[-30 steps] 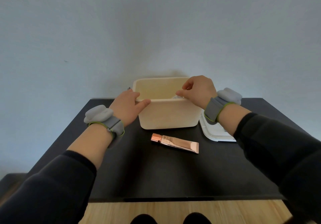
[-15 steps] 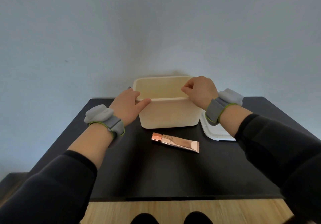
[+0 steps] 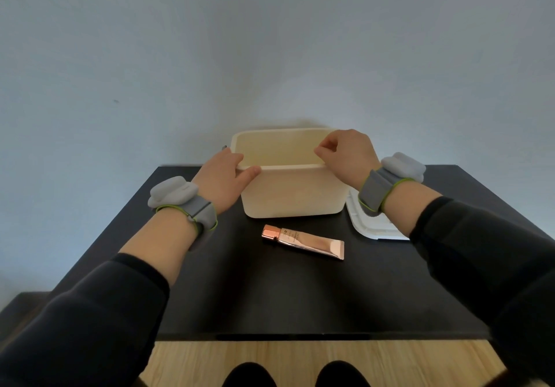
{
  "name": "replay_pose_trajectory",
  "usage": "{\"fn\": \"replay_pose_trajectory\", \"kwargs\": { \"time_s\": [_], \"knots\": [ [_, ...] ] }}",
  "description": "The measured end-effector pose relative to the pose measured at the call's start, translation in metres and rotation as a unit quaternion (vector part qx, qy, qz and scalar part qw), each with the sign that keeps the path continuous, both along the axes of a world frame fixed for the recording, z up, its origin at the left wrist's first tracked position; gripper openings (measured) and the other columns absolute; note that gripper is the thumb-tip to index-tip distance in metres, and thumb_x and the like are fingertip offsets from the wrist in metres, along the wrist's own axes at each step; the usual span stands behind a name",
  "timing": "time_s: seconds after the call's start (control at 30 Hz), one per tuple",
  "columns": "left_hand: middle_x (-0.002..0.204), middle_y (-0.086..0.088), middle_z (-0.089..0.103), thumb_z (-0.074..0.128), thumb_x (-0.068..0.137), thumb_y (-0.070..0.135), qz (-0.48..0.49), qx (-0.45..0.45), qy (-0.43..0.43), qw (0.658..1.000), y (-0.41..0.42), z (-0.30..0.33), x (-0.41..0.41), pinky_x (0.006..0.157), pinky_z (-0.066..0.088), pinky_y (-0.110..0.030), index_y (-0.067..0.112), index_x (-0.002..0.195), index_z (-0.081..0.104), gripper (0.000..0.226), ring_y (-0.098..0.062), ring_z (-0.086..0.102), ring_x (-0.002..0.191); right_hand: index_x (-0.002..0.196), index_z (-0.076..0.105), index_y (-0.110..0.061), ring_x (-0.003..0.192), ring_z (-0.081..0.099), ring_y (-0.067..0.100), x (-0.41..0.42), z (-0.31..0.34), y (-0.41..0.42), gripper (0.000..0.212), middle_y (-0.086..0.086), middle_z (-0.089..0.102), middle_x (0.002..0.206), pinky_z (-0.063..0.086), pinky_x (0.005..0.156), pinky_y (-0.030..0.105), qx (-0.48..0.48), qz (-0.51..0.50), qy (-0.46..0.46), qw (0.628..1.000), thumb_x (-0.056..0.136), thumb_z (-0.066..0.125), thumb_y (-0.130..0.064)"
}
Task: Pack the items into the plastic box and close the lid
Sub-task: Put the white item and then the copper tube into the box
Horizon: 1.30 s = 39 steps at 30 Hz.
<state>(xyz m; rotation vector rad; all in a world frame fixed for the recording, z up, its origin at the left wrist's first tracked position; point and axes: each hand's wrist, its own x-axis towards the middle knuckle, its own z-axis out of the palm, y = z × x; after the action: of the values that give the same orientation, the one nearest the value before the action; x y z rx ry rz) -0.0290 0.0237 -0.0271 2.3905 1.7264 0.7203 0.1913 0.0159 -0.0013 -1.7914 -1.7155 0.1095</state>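
With the left hand [image 3: 223, 181] gripping the rim of the cream rectangular plastic box [image 3: 292, 194] and the right hand [image 3: 345, 157] loosely curled, empty, over the opening, a careless reach could knock the rose-gold squeeze tube [image 3: 303, 241] off the black table [image 3: 270, 290].

Black table [image 3: 270, 296] against a pale blue-grey wall [image 3: 270, 41]; light wooden floor [image 3: 300, 359] below.

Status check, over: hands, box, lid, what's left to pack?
Left hand grips box rim; right hand curled above right rim, apparently empty. Tube unpacked on table. Lid off, right of box. Nothing blocking.
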Motion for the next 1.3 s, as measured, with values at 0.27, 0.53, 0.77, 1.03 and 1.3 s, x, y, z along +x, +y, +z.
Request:
{"fn": "replay_pose_trajectory", "kwargs": {
  "time_s": [0.27,0.53,0.77,1.03,1.3],
  "knots": [
    [0.149,-0.015,0.027,0.04,0.095,0.037,0.016,-0.031,-0.051,0.998,-0.008,-0.003,0.008,0.112,0.025,-0.035,0.006,0.139,0.037,0.054,-0.028,0.028,0.14,0.094,0.07,-0.014,0.097,0.062,0.023,-0.001,-0.001,-0.005,0.023,0.004,0.07,0.102,0.05,0.085,0.034,0.015,0.018,0.009,1.0,0.089,0.054,-0.031],
    [0.153,-0.013,0.03,0.038,0.094,0.041,0.021,-0.005,-0.015,1.0,-0.009,-0.003,0.007,0.118,0.014,-0.039,0.013,0.138,0.042,0.052,-0.026,0.02,0.145,0.083,0.067,-0.011,0.085,0.063,0.024,-0.006,0.003,-0.021,0.028,0.004,0.069,0.085,0.053,0.079,0.039,0.053,0.005,0.029,0.998,0.088,0.052,-0.034],
    [0.154,-0.007,0.03,0.045,0.092,0.038,0.012,0.028,-0.005,1.0,-0.024,-0.005,0.012,0.119,0.011,-0.036,0.016,0.14,0.039,0.053,-0.025,0.018,0.145,0.072,0.065,-0.012,0.079,0.059,0.022,-0.018,-0.009,-0.037,0.032,0.002,0.064,0.074,0.049,0.077,0.035,0.031,0.036,0.01,0.999,0.087,0.053,-0.037],
    [0.153,-0.007,0.032,0.047,0.092,0.033,-0.008,0.026,-0.016,1.0,-0.038,-0.002,0.015,0.117,0.009,-0.032,0.014,0.142,0.035,0.055,-0.024,0.019,0.144,0.101,0.068,-0.012,0.095,0.062,0.02,-0.032,-0.038,-0.053,0.03,0.004,0.069,0.103,0.047,0.083,0.029,-0.107,0.125,-0.054,0.985,0.083,0.062,-0.035],
    [0.156,-0.003,0.026,0.044,0.093,0.035,-0.028,0.006,0.018,0.999,-0.044,-0.006,0.015,0.118,0.005,-0.031,0.016,0.144,0.03,0.056,-0.022,0.012,0.147,0.125,0.059,-0.019,0.107,0.059,0.02,-0.035,-0.068,-0.062,0.046,0.002,0.063,0.121,0.047,0.089,0.03,-0.212,0.185,-0.179,0.943,0.082,0.064,-0.038]
  ]
}}
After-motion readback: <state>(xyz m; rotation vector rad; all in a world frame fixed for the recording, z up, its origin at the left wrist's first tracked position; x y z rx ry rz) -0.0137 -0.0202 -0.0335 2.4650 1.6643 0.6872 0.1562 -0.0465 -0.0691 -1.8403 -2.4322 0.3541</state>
